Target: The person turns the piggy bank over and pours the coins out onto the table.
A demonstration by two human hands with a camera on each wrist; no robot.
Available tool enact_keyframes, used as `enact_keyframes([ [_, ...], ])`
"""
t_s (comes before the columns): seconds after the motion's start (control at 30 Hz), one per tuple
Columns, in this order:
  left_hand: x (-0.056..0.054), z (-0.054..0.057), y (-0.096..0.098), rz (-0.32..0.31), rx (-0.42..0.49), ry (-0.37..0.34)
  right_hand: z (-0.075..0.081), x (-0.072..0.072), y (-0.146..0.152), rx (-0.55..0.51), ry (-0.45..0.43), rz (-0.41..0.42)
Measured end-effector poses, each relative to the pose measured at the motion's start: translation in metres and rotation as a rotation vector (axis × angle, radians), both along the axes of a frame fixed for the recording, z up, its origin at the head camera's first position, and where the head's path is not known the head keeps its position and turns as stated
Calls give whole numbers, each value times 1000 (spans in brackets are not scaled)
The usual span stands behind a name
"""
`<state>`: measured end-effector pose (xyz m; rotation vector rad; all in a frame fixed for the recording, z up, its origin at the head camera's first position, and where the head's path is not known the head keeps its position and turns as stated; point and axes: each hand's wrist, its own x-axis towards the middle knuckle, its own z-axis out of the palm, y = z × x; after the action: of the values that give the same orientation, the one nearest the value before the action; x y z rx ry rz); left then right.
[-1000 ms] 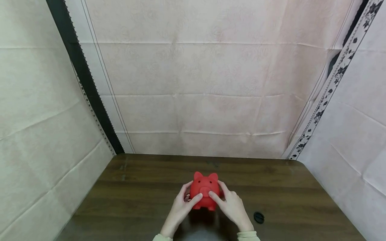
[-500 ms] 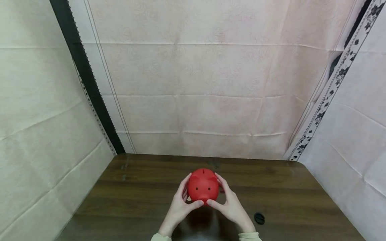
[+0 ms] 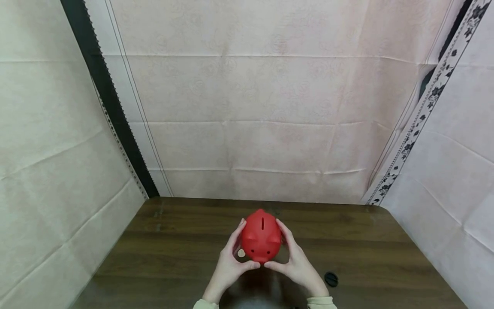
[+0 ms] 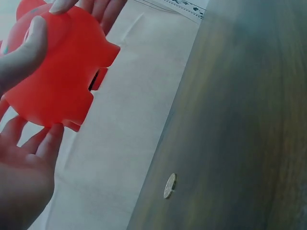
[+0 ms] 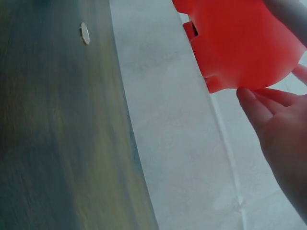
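Note:
A red piggy bank (image 3: 262, 240) is held between both hands, its coin slot facing up and its snout toward the person. My left hand (image 3: 230, 262) grips its left side and my right hand (image 3: 292, 264) its right, fingers along the flanks and thumbs at the snout. In both wrist views the bank hangs above the tabletop, and a dark opening (image 4: 94, 80) shows between its feet. On the table beside the left hand lies a small round coin (image 3: 241, 253).
A round black plug (image 3: 331, 279) with a bar across it lies on the wooden table (image 3: 185, 240), right of the right wrist. Pale cloth walls (image 3: 247, 146) stand behind the table and along its sides.
The bank has tipped snout-down toward the person, so its face has turned downward and the coin slot has come into view. The coin beside the left hand now shows more fully.

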<state>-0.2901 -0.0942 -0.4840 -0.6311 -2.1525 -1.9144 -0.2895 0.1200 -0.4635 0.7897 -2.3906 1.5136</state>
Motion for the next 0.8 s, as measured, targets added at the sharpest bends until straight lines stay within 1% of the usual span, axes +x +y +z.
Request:
enact_keyframes([
  [0.07, 0, -1, 0, 12, -7, 45, -2, -1, 1, -24, 57, 32],
  [0.17, -1, -3, 2, 17, 4, 98, -5, -4, 1, -58, 121, 67],
  [0.3, 1, -1, 4, 28, 14, 97, -5, -4, 1, -71, 151, 79],
  [0.47, 3, 2, 7, 46, 7, 32, -4, -4, 0, -72, 158, 75],
  [0.53, 4, 2, 7, 51, 9, 18, -4, -3, 0, -72, 153, 78],
  [0.8, 5, 3, 10, 40, 14, 55, -3, -4, 0, -66, 178, 101],
])
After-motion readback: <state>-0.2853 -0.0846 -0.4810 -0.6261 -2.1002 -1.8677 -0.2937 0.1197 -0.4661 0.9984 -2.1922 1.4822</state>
